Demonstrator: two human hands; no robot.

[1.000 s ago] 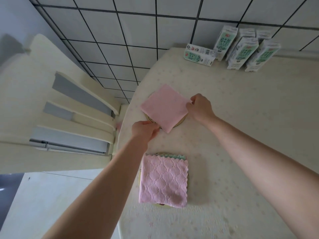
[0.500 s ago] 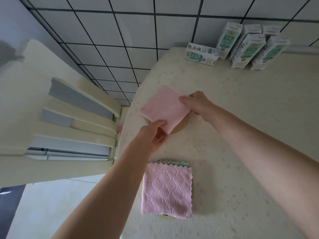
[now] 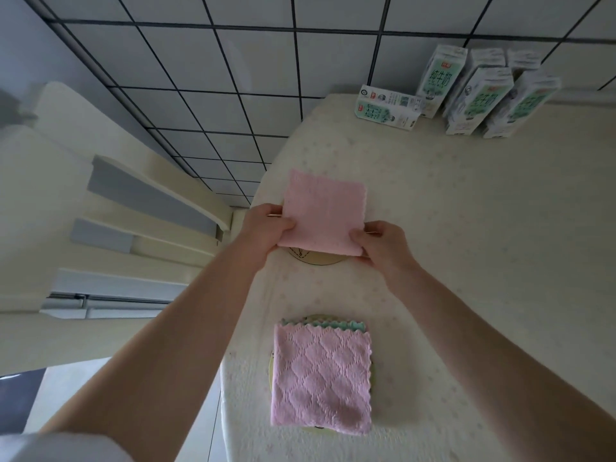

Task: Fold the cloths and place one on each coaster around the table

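A folded plain pink cloth lies over a round yellowish coaster near the table's left edge. My left hand pinches its near left corner, and my right hand pinches its near right corner. Only the coaster's near rim shows under the cloth. Closer to me, a second folded cloth, pink with a diamond weave and a green edge at the back, rests on another coaster, which peeks out at its left and far sides.
The table wears a cream cover with faint flowers. Several milk cartons stand at the far edge by the tiled wall, one lying flat. A cream chair sits just left of the table.
The plain pink cloth has been turned from a diamond angle to sit square over the coaster. Both hands shifted to its near corners; my right hand moved from the far right side toward me.
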